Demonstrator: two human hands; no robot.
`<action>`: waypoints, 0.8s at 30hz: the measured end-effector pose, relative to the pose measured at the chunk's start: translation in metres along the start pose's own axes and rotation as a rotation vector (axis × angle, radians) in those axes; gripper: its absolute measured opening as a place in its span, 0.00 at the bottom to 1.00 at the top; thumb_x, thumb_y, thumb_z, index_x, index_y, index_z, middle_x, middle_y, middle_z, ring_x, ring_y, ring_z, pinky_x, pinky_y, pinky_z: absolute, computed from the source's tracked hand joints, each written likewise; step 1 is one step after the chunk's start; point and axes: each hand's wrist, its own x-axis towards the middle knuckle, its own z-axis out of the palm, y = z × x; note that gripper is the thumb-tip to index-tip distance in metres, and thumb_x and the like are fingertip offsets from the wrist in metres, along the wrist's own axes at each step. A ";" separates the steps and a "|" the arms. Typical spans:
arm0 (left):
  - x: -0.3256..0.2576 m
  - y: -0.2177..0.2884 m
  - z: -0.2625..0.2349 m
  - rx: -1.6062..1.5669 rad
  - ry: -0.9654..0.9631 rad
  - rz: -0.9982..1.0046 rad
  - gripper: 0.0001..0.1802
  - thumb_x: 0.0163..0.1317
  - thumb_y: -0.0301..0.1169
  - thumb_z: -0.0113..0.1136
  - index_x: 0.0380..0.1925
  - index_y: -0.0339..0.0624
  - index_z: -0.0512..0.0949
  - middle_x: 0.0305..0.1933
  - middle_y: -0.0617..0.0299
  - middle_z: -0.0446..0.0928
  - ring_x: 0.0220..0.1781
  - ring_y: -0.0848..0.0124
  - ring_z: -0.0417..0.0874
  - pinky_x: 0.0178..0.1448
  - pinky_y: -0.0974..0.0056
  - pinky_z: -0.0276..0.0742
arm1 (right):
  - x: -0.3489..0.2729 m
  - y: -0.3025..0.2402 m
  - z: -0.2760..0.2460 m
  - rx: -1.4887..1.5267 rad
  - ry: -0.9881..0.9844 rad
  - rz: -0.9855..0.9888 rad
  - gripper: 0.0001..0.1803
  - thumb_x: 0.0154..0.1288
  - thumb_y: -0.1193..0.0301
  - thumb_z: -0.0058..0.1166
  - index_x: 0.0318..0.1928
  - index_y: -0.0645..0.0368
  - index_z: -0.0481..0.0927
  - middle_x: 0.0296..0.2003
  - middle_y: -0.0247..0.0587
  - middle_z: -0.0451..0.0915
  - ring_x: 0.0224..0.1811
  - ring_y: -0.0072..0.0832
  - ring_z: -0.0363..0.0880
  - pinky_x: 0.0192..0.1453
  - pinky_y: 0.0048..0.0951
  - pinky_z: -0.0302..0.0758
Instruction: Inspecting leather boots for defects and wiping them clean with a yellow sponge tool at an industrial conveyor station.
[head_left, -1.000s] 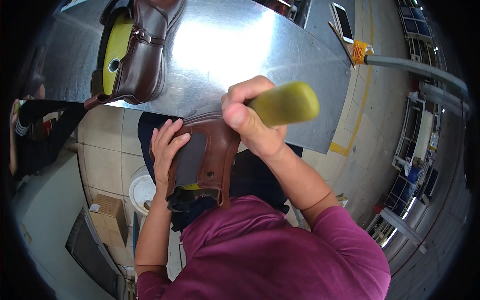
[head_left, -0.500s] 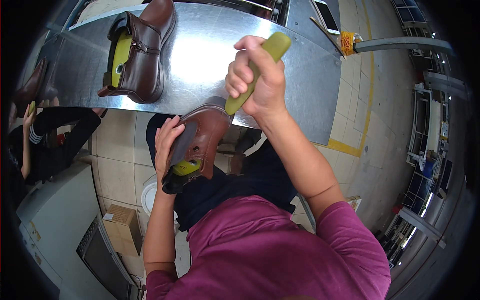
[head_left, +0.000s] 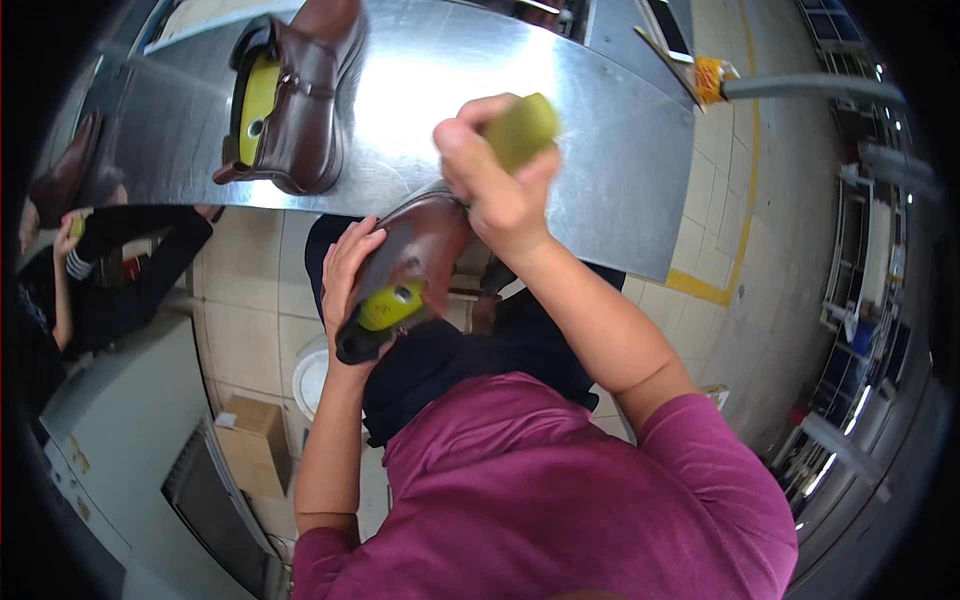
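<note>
My left hand (head_left: 346, 265) grips the side of a brown leather ankle boot (head_left: 428, 245), which is tilted in front of the bench edge above my lap. A yellow-green shoe last (head_left: 385, 308) shows in the boot's opening. Closed round a yellow-green rounded bar (head_left: 524, 130), my right hand (head_left: 497, 190) is at the boot's toe, smeared by motion. The hand covers the bar's lower end, so I cannot tell whether it touches the leather. Another brown boot (head_left: 310, 120), also with a green last inside, lies on the metal bench at the upper left.
The shiny metal bench (head_left: 600, 170) spans the area ahead. A phone (head_left: 668, 28) and a thin stick (head_left: 665, 62) lie at its far right, near a metal bar with orange wrapping (head_left: 710, 80). At the left, a co-worker's hand (head_left: 68, 240) holds something green. A cardboard box (head_left: 250, 450) stands lower left.
My right hand has turned and moved slightly left toward the boot's toe, the bar now pointing more toward me. The boot has rolled a little, showing more of the last.
</note>
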 end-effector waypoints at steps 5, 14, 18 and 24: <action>0.004 0.004 0.008 -0.260 0.030 -0.196 0.45 0.46 0.36 0.87 0.66 0.41 0.76 0.68 0.49 0.79 0.70 0.53 0.78 0.75 0.53 0.70 | 0.032 0.010 -0.016 0.470 0.229 0.252 0.15 0.75 0.61 0.61 0.33 0.51 0.72 0.16 0.26 0.63 0.14 0.20 0.63 0.19 0.26 0.63; -0.023 -0.023 0.016 -0.273 0.025 -0.306 0.44 0.50 0.31 0.85 0.68 0.40 0.74 0.70 0.51 0.76 0.72 0.55 0.77 0.75 0.54 0.71 | 0.016 0.013 -0.033 0.627 0.248 0.290 0.20 0.76 0.52 0.59 0.33 0.52 0.72 0.16 0.25 0.62 0.13 0.21 0.62 0.19 0.26 0.63; -0.019 -0.019 0.019 -0.297 0.015 -0.343 0.45 0.48 0.28 0.85 0.68 0.39 0.74 0.69 0.51 0.77 0.70 0.54 0.77 0.75 0.53 0.70 | 0.016 0.011 -0.036 0.580 0.218 0.250 0.19 0.76 0.55 0.60 0.34 0.53 0.73 0.16 0.26 0.63 0.13 0.20 0.62 0.19 0.26 0.63; -0.013 -0.001 0.022 -0.315 0.111 -0.418 0.42 0.51 0.28 0.85 0.66 0.36 0.75 0.67 0.51 0.77 0.68 0.58 0.78 0.73 0.56 0.73 | 0.015 0.019 -0.033 0.644 0.240 0.161 0.15 0.72 0.62 0.66 0.38 0.55 0.73 0.17 0.28 0.64 0.14 0.19 0.63 0.18 0.25 0.63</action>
